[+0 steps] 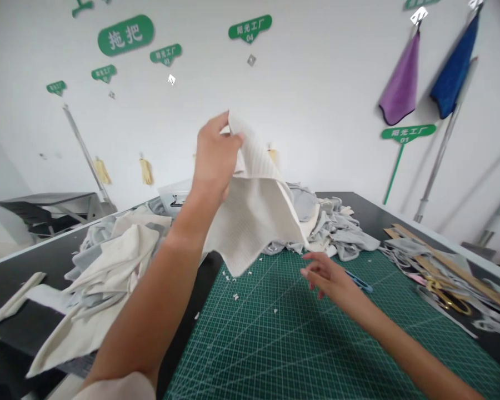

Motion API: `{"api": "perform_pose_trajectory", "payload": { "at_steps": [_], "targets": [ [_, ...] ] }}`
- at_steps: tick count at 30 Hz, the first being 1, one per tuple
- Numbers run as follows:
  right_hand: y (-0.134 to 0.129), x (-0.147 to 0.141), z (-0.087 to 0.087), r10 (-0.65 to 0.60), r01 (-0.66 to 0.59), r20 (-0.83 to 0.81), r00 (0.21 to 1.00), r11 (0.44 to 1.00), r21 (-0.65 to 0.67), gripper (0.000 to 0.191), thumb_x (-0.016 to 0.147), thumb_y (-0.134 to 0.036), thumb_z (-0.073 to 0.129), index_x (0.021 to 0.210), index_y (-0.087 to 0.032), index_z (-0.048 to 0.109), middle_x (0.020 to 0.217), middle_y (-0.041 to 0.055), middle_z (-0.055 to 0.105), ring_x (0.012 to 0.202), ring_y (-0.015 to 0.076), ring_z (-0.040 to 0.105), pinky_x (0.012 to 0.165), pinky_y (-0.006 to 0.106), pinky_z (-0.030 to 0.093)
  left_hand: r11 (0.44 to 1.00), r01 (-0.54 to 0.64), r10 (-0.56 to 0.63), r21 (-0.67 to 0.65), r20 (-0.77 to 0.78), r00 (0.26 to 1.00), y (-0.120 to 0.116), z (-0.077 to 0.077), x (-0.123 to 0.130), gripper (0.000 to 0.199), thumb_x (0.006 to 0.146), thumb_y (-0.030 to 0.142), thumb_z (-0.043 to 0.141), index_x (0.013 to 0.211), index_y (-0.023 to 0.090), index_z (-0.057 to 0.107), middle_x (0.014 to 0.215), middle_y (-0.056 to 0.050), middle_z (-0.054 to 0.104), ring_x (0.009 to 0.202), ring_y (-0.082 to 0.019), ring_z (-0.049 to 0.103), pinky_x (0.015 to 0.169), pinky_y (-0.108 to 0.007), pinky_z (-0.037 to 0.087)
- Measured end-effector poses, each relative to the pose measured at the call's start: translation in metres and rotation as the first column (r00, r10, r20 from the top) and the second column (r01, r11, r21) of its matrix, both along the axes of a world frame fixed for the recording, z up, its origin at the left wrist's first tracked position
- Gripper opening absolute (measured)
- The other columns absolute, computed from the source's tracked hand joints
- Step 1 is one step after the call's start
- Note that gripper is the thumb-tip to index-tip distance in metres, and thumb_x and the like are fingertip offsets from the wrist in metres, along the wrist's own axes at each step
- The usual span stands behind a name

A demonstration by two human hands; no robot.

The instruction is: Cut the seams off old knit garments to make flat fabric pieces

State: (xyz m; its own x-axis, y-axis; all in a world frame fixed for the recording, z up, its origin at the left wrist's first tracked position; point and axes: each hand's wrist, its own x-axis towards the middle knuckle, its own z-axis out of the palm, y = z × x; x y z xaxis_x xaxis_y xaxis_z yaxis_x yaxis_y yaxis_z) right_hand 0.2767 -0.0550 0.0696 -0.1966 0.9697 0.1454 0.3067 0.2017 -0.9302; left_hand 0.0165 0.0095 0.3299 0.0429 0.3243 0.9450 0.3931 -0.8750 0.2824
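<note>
My left hand [219,147] is raised over the table and pinches the upper corner of a cream ribbed cloth [258,211]. The cloth hangs down and folds over on itself, with its lowest corner above the green cutting mat [300,333]. My right hand [323,275] hovers over the mat just right of the cloth's lower right corner, its fingers apart and somewhat curled, holding nothing. Partly hidden behind my right hand lies a blue-handled tool [360,282], whose kind I cannot make out. Small white scraps [235,297] are scattered on the mat.
Left of the mat is a heap of cream and grey cloths [125,255]. Another pile of grey cloth pieces [337,228] sits at the back. Gold-handled scissors [448,297] lie at the right among grey strips, beside a long wooden strip [462,261].
</note>
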Motion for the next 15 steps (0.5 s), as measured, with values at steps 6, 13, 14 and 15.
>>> {"api": "perform_pose_trajectory", "payload": {
  "at_steps": [6, 13, 14, 15],
  "targets": [
    [-0.08, -0.016, 0.077, -0.129, 0.118, 0.006, 0.992, 0.926, 0.357, 0.075, 0.079, -0.046, 0.076, 0.144, -0.029, 0.043, 0.126, 0.0095, 0.062, 0.111, 0.0277, 0.06, 0.084, 0.035, 0.054, 0.8, 0.467, -0.365, -0.377, 0.313, 0.877, -0.084, -0.051, 0.015, 0.025, 0.081, 0.014, 0.064, 0.106, 0.013, 0.069, 0.102, -0.008, 0.072, 0.109, -0.028, 0.069, 0.09, -0.046, 0.06],
    [-0.118, -0.009, 0.119, -0.181, 0.178, -0.023, 0.983, 0.923, 0.341, 0.038, 0.093, -0.052, 0.056, 0.115, -0.025, 0.07, 0.106, 0.0058, 0.073, 0.101, 0.0313, 0.065, 0.083, 0.038, 0.052, 0.738, 0.482, -0.377, -0.472, 0.305, 0.875, -0.109, -0.074, 0.001, 0.031, 0.091, 0.032, 0.053, 0.115, 0.019, 0.069, 0.115, -0.012, 0.07, 0.109, -0.028, 0.067, 0.084, -0.042, 0.062],
    [-0.116, -0.008, 0.121, -0.205, 0.215, -0.064, 0.977, 0.927, 0.307, 0.04, 0.093, -0.054, 0.057, 0.115, -0.024, 0.07, 0.106, 0.0068, 0.073, 0.102, 0.0325, 0.065, 0.083, 0.039, 0.053, 0.762, 0.423, -0.319, -0.49, 0.284, 0.904, -0.107, -0.08, -0.003, 0.033, 0.093, 0.032, 0.049, 0.118, 0.021, 0.068, 0.121, -0.011, 0.068, 0.112, -0.028, 0.066, 0.085, -0.043, 0.062],
    [-0.112, -0.008, 0.122, -0.224, 0.244, -0.103, 0.969, 0.933, 0.266, 0.043, 0.092, -0.056, 0.057, 0.117, -0.023, 0.07, 0.106, 0.0082, 0.073, 0.103, 0.0334, 0.066, 0.083, 0.04, 0.054, 0.797, 0.333, -0.231, -0.505, 0.255, 0.939, -0.106, -0.088, -0.006, 0.034, 0.093, 0.032, 0.047, 0.12, 0.023, 0.066, 0.127, -0.01, 0.065, 0.115, -0.029, 0.064, 0.087, -0.044, 0.061]
  ]
}}
